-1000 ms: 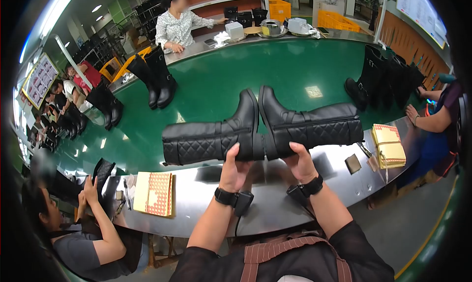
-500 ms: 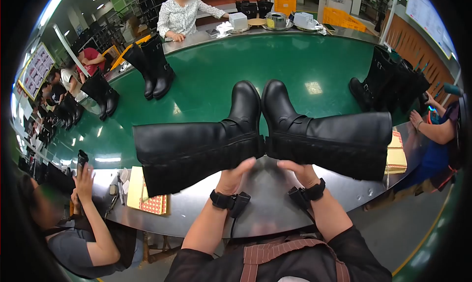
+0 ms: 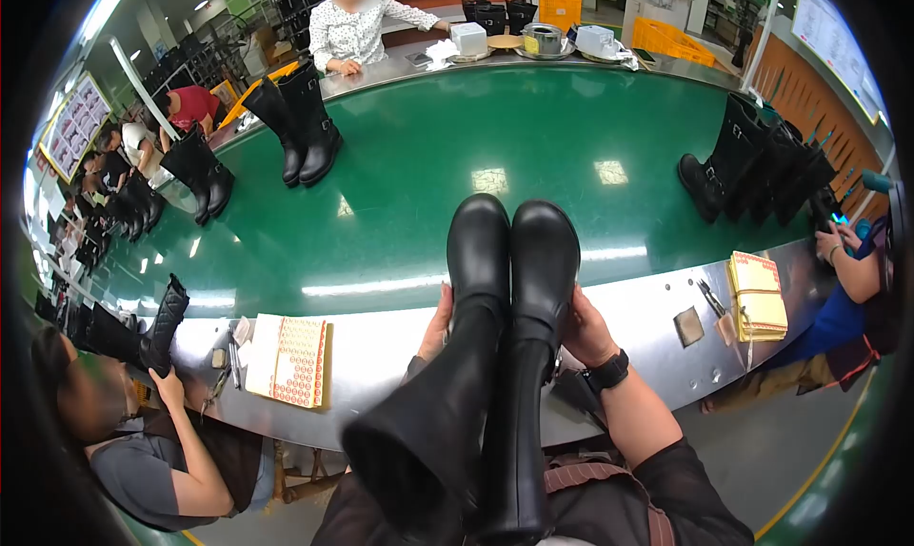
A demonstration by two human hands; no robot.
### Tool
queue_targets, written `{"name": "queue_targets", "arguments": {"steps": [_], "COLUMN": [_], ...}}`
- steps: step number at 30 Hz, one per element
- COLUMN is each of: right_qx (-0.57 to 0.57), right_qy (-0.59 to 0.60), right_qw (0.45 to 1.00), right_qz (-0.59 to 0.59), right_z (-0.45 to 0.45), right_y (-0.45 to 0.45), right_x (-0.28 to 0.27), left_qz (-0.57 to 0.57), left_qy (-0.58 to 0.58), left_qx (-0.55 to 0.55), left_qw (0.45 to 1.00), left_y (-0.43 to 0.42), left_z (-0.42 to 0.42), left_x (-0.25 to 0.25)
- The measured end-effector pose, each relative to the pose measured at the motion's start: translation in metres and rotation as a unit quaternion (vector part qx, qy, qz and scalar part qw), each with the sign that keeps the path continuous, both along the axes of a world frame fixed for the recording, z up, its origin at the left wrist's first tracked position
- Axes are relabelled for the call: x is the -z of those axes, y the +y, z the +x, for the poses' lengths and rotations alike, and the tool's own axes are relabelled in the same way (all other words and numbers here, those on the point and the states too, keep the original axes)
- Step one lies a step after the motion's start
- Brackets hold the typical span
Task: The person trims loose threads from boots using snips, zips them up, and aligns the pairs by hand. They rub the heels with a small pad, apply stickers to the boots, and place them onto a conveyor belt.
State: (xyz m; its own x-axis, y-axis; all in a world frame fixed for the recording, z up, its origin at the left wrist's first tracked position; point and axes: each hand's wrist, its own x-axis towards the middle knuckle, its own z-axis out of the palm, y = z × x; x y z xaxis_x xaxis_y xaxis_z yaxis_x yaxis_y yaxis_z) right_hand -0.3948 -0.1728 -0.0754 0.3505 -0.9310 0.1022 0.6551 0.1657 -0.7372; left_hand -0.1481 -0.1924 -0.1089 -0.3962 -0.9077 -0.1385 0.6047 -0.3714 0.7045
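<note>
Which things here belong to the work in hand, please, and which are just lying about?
In the work:
left boot, in the left hand
right boot, in the right hand

Apparently just lying about:
left paper stack
right paper stack
dark square
standing pair at far left of green surface

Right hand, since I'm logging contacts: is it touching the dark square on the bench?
Apart: the head view shows bare metal bench between the right hand and the dark square.
</note>
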Motion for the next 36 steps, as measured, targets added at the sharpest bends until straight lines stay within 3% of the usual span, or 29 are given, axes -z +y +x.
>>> {"name": "queue_targets", "arguments": {"steps": [4, 11, 13, 16, 18, 23, 26, 28, 29, 31, 32, 34, 36], "right_qx": [0.009, 0.034, 0.043, 0.025, -0.008, -0.01, 0.024, -0.051, 0.003, -0.017, -0.051, -0.091, -0.09], "right_qy": [-0.03, 0.034, 0.024, 0.017, -0.005, 0.001, 0.036, -0.001, 0.114, 0.035, -0.031, -0.151, -0.195], "right_qw": [0.999, 0.997, 0.996, 0.999, 1.0, 1.0, 0.999, 0.99, 0.983, 0.983, 0.987, 0.977, 0.968], "right_qz": [0.017, 0.066, 0.07, 0.039, 0.011, -0.01, 0.005, 0.135, 0.144, 0.178, 0.148, 0.118, 0.13], "right_z": [-0.001, -0.006, -0.003, -0.008, -0.01, -0.009, -0.01, -0.016, -0.014, -0.013, -0.012, -0.011, -0.015], "right_y": [0.001, 0.0, 0.003, 0.001, -0.001, 0.0, -0.002, -0.005, -0.001, -0.004, -0.005, -0.009, -0.01], "right_x": [-0.006, -0.016, -0.017, -0.008, -0.002, -0.01, -0.015, -0.025, -0.034, -0.029, -0.029, -0.028, -0.021], "left_qz": [0.05, 0.145, 0.071, 0.058, 0.008, 0.021, 0.028, 0.029, 0.028, 0.024, -0.004, 0.01, 0.015], "left_qy": [0.07, 0.197, 0.181, 0.167, 0.222, 0.239, 0.254, 0.264, 0.269, 0.283, 0.2, 0.226, 0.225], "left_qx": [0.026, 0.076, 0.003, 0.025, 0.088, 0.1, 0.089, 0.074, 0.066, 0.049, 0.067, 0.054, 0.021], "left_qw": [0.996, 0.967, 0.981, 0.984, 0.971, 0.966, 0.963, 0.961, 0.96, 0.958, 0.978, 0.973, 0.974], "left_y": [-0.002, -0.003, 0.01, 0.005, 0.003, 0.005, 0.008, 0.009, 0.008, 0.005, -0.001, -0.005, -0.006], "left_z": [-0.002, -0.009, -0.026, -0.014, -0.01, -0.016, -0.028, -0.033, -0.035, -0.035, -0.03, -0.027, -0.027], "left_x": [-0.002, -0.005, -0.024, -0.012, -0.01, -0.016, -0.025, -0.032, -0.035, -0.041, -0.042, -0.038, -0.04]}}
